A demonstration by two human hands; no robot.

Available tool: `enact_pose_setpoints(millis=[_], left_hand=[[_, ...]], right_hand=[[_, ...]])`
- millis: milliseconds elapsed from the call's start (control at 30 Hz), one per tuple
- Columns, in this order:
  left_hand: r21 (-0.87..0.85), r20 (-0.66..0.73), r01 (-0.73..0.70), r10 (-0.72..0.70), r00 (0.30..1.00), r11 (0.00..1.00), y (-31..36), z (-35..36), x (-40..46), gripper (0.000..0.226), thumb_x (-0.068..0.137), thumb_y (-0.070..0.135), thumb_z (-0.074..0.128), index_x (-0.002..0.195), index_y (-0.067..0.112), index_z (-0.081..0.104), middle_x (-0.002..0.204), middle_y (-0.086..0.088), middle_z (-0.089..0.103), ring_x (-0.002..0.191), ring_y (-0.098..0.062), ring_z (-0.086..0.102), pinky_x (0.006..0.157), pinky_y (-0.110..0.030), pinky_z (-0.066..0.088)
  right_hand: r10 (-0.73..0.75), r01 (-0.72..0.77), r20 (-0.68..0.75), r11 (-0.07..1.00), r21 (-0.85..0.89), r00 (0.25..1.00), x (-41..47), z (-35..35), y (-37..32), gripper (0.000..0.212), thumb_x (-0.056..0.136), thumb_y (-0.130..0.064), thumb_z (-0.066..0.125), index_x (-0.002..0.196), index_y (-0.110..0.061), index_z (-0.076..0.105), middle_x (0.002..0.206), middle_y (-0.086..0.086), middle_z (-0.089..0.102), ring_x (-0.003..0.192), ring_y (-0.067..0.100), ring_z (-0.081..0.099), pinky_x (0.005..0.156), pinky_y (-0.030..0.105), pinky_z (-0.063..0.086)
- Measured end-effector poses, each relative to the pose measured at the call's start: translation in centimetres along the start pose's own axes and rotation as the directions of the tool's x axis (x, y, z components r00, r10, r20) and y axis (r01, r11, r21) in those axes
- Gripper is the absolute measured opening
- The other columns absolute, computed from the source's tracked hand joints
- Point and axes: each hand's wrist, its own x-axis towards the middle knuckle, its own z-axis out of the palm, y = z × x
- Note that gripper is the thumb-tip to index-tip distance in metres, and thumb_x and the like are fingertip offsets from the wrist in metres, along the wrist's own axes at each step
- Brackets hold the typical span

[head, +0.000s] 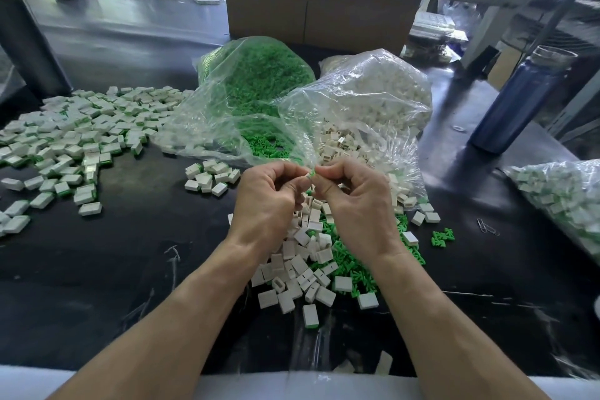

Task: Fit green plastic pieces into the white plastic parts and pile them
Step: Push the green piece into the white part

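- Green piece [310, 174] pinched between left hand [269, 201] and right hand [352, 201]; its axis is too hidden to tell.
- Two bags: green [259, 81], white [373, 91].
- Loose parts uncountable.

I'm seeing bright daylight glaring off the table [136, 26] at upper left. Edges are bending and blurring.

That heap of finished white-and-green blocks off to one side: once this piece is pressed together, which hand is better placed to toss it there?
Probably the left hand. The finished heap lies on the person's left side of the table, so the left hand is nearer, while the right hand would have to cross over.
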Motion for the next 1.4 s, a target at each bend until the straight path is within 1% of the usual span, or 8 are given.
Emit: enact_pose_setpoints(millis=[267, 433, 633, 767, 900, 1033, 1267, 1400], left_hand=[[0.092, 0.060, -0.057, 0.052, 0.997, 0.994, 0.2, -0.2, 0.1, 0.022, 0.096, 0.001, 0.070, 0.085, 0.019, 0.074, 0.073, 0.008, 0.073, 0.063, -0.005, 0.062, 0.061, -0.022, 0.058], [-0.102, 0.064, -0.013, 0.020, 0.998, 0.995, 0.2, 0.3, 0.1, 0.006, 0.098, 0.006, 0.069, 0.096, 0.009, 0.074, 0.079, 0.000, 0.074, 0.069, -0.011, 0.065, 0.067, -0.025, 0.059], [0.007, 0.081, -0.084, 0.083, 0.993, 0.996, -0.2, 0.7, 0.4, 0.006, 0.097, 0.013, 0.072, 0.096, 0.018, 0.073, 0.099, 0.000, 0.073, 0.089, -0.025, 0.069, 0.078, -0.036, 0.060], [0.074, 0.134, -0.164, 0.154, 0.979, 0.984, 0.0, 0.7, 0.5, 0.003, 0.096, 0.016, 0.074, 0.096, 0.018, 0.074, 0.117, 0.007, 0.067, 0.106, -0.003, 0.065, 0.093, -0.021, 0.051], [-0.001, 0.161, -0.166, 0.164, 0.973, 0.986, -0.2, 1.1, 0.3, 0.002, 0.097, 0.015, 0.072, 0.098, 0.016, 0.074, 0.119, 0.008, 0.072, 0.109, -0.015, 0.069, 0.100, -0.045, 0.055], [-0.115, 0.176, -0.153, 0.172, 0.969, 0.982, -0.1, 1.5, 0.2, 0.009, 0.096, 0.015, 0.070, 0.102, 0.009, 0.072, 0.115, 0.001, 0.076, 0.108, -0.021, 0.073, 0.096, -0.047, 0.059], [-0.211, 0.188, -0.134, 0.175, 0.966, 0.968, -0.1, 1.7, 0.0, 0.005, 0.098, 0.003, 0.068, 0.101, 0.001, 0.071, 0.113, -0.002, 0.078, 0.099, -0.019, 0.077, 0.077, -0.026, 0.060], [-0.223, 0.180, -0.129, 0.171, 0.969, 0.966, 0.0, 1.8, -0.1, 0.005, 0.098, 0.003, 0.068, 0.100, 0.005, 0.072, 0.109, -0.005, 0.078, 0.100, -0.021, 0.076, 0.079, -0.027, 0.061]], right_hand=[[-0.026, 0.035, 0.094, 0.994, -0.100, 0.995, 0.7, -1.3, 0.1, 0.004, 0.096, -0.008, 0.077, 0.092, -0.010, 0.075, 0.089, 0.005, 0.073, 0.084, 0.024, 0.072, 0.075, 0.043, 0.064], [0.145, -0.132, -0.025, 0.949, 0.285, 0.989, 0.0, -0.5, 0.0, 0.004, 0.099, -0.010, 0.073, 0.100, -0.009, 0.076, 0.090, 0.006, 0.079, 0.080, 0.022, 0.078, 0.073, 0.033, 0.065], [0.311, -0.302, 0.005, 0.918, 0.259, 0.950, 0.3, 0.0, -0.7, 0.056, 0.112, -0.051, 0.041, 0.087, -0.011, 0.071, 0.072, 0.009, 0.066, 0.053, 0.016, 0.052, 0.042, 0.025, 0.040], [0.427, -0.430, 0.078, 0.850, 0.304, 0.901, 0.2, 0.3, -1.6, 0.065, 0.112, -0.056, 0.031, 0.083, -0.009, 0.067, 0.064, 0.008, 0.053, 0.044, 0.009, 0.044, 0.039, 0.018, 0.035], [0.404, -0.411, 0.099, 0.835, 0.365, 0.909, 0.1, 0.6, -2.0, 0.062, 0.113, -0.048, 0.029, 0.089, -0.007, 0.068, 0.054, -0.002, 0.044, 0.041, 0.008, 0.039, 0.037, 0.018, 0.032], [0.384, -0.391, 0.111, 0.799, 0.456, 0.916, 0.2, 0.8, -2.1, 0.059, 0.113, -0.043, 0.028, 0.089, -0.011, 0.072, 0.048, -0.010, 0.050, 0.039, 0.004, 0.044, 0.037, 0.017, 0.035], [0.379, -0.340, -0.048, 0.872, 0.353, 0.924, 0.2, 2.0, -1.2, 0.054, 0.096, -0.048, 0.033, 0.085, -0.023, 0.080, 0.071, 0.004, 0.070, 0.058, 0.012, 0.062, 0.048, 0.027, 0.047], [0.404, -0.351, -0.096, 0.871, 0.342, 0.910, 0.4, 2.3, -1.1, 0.055, 0.095, -0.050, 0.034, 0.099, -0.017, 0.078, 0.096, 0.011, 0.080, 0.095, 0.028, 0.077, 0.086, 0.055, 0.063]])
